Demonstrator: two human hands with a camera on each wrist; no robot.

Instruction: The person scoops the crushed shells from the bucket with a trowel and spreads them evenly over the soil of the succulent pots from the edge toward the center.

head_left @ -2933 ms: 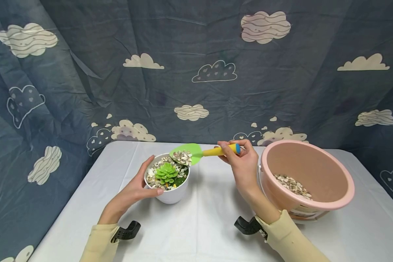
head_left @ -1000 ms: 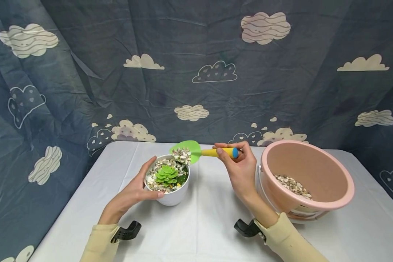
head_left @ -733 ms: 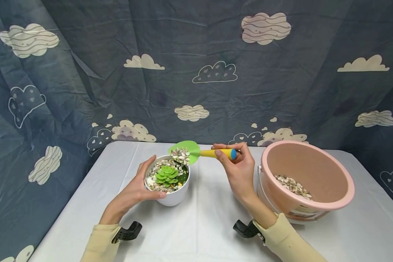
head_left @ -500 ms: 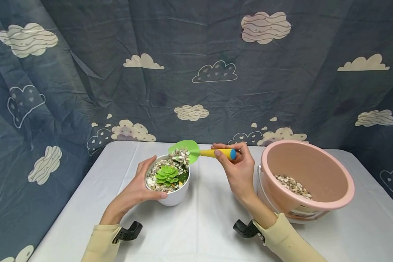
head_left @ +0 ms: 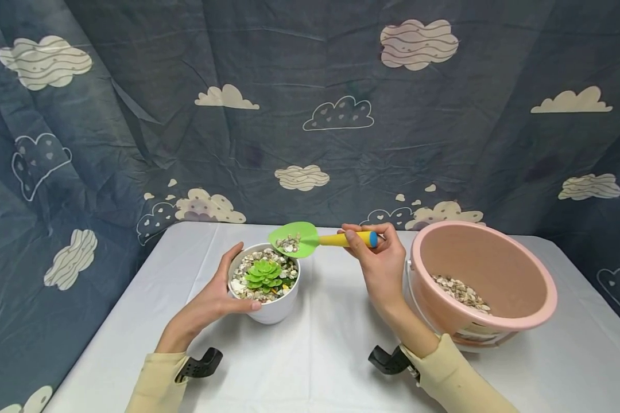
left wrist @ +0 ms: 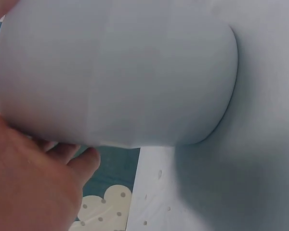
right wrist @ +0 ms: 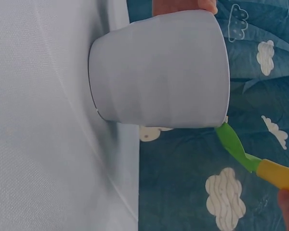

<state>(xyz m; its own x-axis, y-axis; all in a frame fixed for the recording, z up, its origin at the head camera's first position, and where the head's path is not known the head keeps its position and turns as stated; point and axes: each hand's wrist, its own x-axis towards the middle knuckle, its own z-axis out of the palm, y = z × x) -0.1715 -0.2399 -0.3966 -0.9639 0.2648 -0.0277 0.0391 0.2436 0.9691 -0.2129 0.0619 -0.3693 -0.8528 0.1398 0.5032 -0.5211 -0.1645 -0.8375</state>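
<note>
My left hand (head_left: 214,292) grips the white flowerpot (head_left: 274,311) by its left side, thumb at the front of the rim and fingers round the back. A green succulent (head_left: 263,274) stands in the pot among pebbles. My right hand (head_left: 382,261) holds a toy trowel by its yellow handle (head_left: 336,239). The trowel's green blade (head_left: 307,232) lies over the pot's right back rim, bearing a small heap of pebbles (head_left: 289,243). In the right wrist view the blade (right wrist: 232,145) sits right at the pot's rim, and the pot (right wrist: 159,72) stands on the cloth.
A pink bucket (head_left: 429,269) with pebbles (head_left: 462,292) in its bottom stands to the right, close beside my right forearm. White cloth (head_left: 315,367) covers the table. A dark blue curtain (head_left: 289,143) with cloud prints hangs behind it.
Most pebbles have slid off the trowel into the pot, covering the green patch right of the succulent. The blade has drawn back slightly to the right. My left hand keeps its grip.
</note>
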